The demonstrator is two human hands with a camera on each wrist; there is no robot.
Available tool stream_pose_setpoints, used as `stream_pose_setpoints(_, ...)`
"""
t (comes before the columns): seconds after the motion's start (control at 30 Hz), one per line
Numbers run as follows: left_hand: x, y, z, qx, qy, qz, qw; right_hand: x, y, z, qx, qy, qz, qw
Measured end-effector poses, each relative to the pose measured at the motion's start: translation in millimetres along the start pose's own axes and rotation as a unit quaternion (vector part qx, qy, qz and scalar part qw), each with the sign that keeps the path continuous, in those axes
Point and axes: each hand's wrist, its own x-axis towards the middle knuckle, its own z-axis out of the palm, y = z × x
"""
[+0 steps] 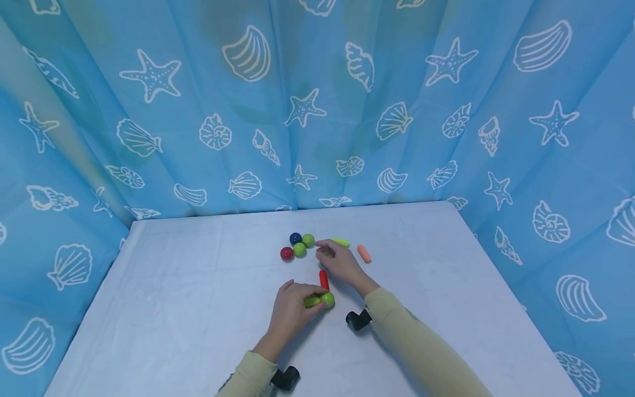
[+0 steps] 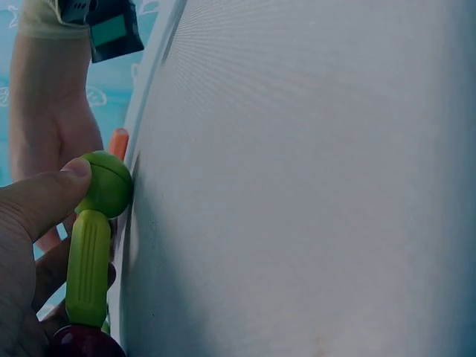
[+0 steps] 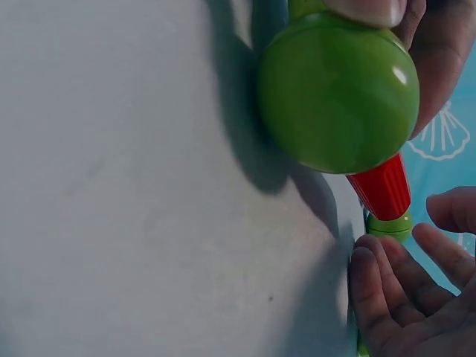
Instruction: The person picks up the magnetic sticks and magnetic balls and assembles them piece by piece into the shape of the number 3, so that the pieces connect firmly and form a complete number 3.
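Note:
My left hand (image 1: 291, 306) pinches a joined toy piece between thumb and fingers. It has a green ball (image 2: 105, 184), a ribbed yellow-green rod (image 2: 88, 268) and a dark red ball (image 2: 85, 343) at the rod's other end. A red rod (image 1: 324, 279) extends from the green ball, away from me. Farther back, my right hand (image 1: 342, 263) hovers with loosely bent fingers and nothing between them. Its fingertips are close to a loose green ball (image 1: 308, 240). Another green ball (image 1: 300, 250), a dark blue ball (image 1: 295, 238) and a red ball (image 1: 286, 253) cluster to its left.
Behind my right hand lies a yellow-green rod (image 1: 341, 242), partly hidden. An orange rod (image 1: 364, 253) lies to its right. The white table (image 1: 173, 309) ends at a blue shell-print curtain (image 1: 302, 143). Black wrist devices (image 1: 286, 379) are on both forearms.

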Motion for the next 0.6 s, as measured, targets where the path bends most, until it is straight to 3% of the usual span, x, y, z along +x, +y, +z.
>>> stream_pose_setpoints(0.6,-0.1,-3.4,1.3,-0.008,0.002,0.006,0.9999,20.7,-19.5,0.9,-0.027,0.050,-0.007,0.9983)
